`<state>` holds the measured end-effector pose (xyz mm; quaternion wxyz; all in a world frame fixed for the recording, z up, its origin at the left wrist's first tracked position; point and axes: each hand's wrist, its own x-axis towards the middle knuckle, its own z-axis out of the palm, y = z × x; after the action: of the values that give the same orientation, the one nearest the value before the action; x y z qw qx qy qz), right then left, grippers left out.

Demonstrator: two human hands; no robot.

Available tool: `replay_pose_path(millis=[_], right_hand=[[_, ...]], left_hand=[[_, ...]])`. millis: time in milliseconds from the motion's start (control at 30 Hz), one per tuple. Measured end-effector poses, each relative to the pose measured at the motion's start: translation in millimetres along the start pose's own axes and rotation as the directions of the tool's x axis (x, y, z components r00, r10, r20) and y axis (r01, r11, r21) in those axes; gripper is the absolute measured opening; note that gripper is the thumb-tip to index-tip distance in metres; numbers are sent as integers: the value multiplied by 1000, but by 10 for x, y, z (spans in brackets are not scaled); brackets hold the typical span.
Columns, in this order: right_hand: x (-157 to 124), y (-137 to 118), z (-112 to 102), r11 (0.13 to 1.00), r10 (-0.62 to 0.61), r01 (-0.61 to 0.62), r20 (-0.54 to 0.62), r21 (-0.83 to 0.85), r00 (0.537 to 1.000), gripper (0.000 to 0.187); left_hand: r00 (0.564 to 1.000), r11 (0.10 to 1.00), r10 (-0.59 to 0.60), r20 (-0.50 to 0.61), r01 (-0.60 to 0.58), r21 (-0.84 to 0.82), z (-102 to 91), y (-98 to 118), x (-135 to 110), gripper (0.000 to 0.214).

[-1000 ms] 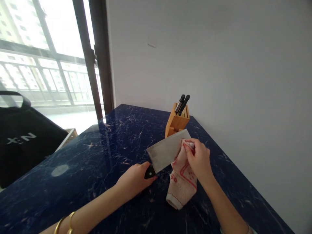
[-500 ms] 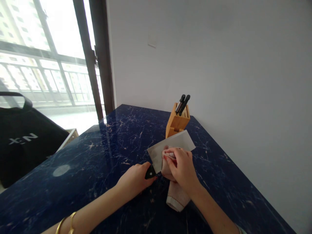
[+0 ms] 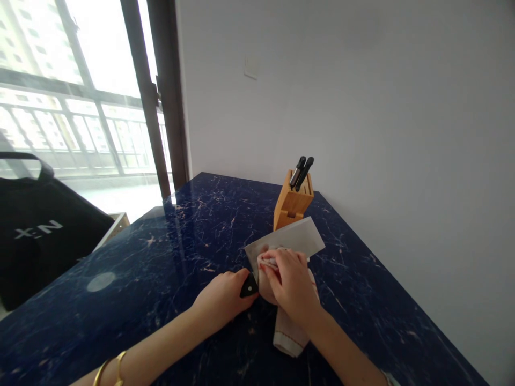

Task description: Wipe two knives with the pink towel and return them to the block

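My left hand (image 3: 221,300) is closed round the black handle of a cleaver, whose broad steel blade (image 3: 298,236) points away to the right, just above the dark blue marble table (image 3: 161,257). My right hand (image 3: 290,284) is closed on a white cloth with red stitching (image 3: 287,335) and presses it against the blade near the handle. The cloth's loose end hangs down onto the table under my wrist.
A wooden knife block (image 3: 293,203) with two black-handled knives stands behind the cleaver near the white wall. A black bag (image 3: 36,230) sits at the left past the table's edge. Windows and a dark door frame (image 3: 161,96) fill the back left.
My right hand has slid the cloth along the blade from its far end towards the handle. My left hand has kept its hold on the handle, with the blade tilting slightly.
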<state>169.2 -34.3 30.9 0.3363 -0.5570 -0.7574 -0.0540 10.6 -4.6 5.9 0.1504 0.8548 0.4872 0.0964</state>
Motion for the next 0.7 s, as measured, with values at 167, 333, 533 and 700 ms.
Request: replay_pose_path(millis=[167, 333, 533, 700], right_hand=[[73, 282, -116, 992, 104, -113, -157, -49, 982, 13], [48, 248, -82, 994, 104, -106, -134, -8, 986, 12], [1, -44, -29, 996, -41, 45, 42, -78, 998, 11], [65, 207, -110, 989, 82, -93, -106, -110, 991, 12]], left_hand=[[1000, 1000, -20, 24, 20, 19, -8, 24, -14, 28], [1000, 999, -2, 22, 1, 33, 14, 14, -4, 27], [1000, 1000, 14, 14, -14, 17, 6, 21, -3, 22], [999, 1000, -10, 31, 9, 25, -12, 19, -13, 27]])
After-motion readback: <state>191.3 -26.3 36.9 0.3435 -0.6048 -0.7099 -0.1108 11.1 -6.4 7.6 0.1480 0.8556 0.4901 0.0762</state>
